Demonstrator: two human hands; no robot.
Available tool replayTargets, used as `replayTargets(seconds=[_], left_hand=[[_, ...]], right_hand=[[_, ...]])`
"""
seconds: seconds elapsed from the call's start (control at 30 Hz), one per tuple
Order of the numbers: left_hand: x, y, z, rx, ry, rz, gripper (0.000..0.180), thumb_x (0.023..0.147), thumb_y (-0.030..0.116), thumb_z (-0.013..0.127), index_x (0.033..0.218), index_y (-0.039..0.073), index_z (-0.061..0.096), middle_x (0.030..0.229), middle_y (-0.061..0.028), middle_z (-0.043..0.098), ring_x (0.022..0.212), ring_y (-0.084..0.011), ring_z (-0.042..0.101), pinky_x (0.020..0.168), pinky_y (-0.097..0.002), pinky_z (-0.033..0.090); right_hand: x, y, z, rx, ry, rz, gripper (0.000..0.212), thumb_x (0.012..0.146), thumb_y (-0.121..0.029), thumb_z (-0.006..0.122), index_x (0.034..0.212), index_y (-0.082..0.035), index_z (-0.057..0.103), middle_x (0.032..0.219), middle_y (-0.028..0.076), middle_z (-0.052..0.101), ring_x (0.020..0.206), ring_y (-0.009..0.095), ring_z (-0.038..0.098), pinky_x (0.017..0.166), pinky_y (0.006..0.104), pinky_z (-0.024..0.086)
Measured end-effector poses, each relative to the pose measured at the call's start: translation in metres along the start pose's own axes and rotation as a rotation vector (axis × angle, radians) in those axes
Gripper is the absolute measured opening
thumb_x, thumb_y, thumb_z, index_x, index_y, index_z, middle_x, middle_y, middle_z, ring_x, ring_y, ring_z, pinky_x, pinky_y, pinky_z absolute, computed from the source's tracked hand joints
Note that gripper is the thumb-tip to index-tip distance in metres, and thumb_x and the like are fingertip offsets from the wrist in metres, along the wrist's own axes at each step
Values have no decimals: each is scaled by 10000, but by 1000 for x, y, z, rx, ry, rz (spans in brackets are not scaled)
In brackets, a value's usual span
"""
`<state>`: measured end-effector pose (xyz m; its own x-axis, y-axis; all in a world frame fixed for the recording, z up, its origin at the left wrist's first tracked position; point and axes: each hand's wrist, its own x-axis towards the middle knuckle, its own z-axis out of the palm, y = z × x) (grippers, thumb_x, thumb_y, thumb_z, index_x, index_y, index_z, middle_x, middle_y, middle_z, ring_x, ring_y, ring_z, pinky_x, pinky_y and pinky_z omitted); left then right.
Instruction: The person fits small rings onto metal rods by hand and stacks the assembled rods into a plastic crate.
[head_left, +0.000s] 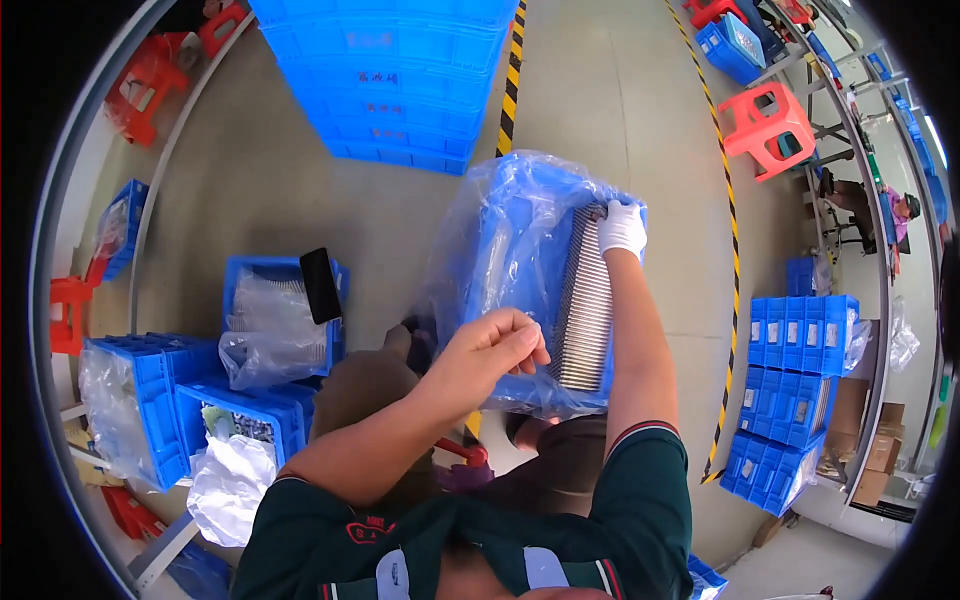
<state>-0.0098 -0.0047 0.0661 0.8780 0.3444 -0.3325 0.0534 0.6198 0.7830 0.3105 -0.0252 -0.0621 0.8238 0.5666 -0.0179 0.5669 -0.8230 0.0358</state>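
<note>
A blue plastic crate [540,290], lined with a clear plastic bag [455,265], stands in front of me. A long row of thin grey metal parts [583,320] is packed along its right side. At the row's far end is my right hand [622,228], in a white glove, fingers bent down over the end parts; its fingertips are mostly hidden. My left hand [498,350] is bare and hovers above the crate's near left part. Its fingers are curled in toward the thumb, and whatever they may hold is hidden.
Stacked blue crates [390,90] rise beyond, at the far left. On my left, a black phone [320,285] lies on a crate of bagged parts [270,320]. More crates [790,390] and a red stool [770,130] stand on the right, past a striped floor line [728,300].
</note>
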Motion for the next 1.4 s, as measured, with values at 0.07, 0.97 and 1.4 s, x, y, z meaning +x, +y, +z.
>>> replayTargets(seconds=[0.07,0.97,1.4], left_hand=[[-1,1,0,-8,3,-7,169,893,187,462,860,44,546,819,-53,577,743,-111,507,716,-257,419],[-1,2,1,-29,-45,-19,176,884,208,483,813,56,535,785,-46,567,706,-97,485,684,-241,405],[0,3,2,-25,-45,-5,165,880,201,479,827,56,538,786,-44,571,696,-91,483,671,-233,394]], right_hand=[[-1,6,2,4,-18,-10,323,750,-318,606,1002,-121,556,1032,159,522,970,317,535,788,421,465],[5,21,33,-95,120,-129,216,854,-108,355,881,-46,561,904,166,566,858,316,581,731,409,486],[-2,22,24,-82,111,-167,176,821,-77,402,852,-55,574,879,154,582,827,294,600,690,402,498]])
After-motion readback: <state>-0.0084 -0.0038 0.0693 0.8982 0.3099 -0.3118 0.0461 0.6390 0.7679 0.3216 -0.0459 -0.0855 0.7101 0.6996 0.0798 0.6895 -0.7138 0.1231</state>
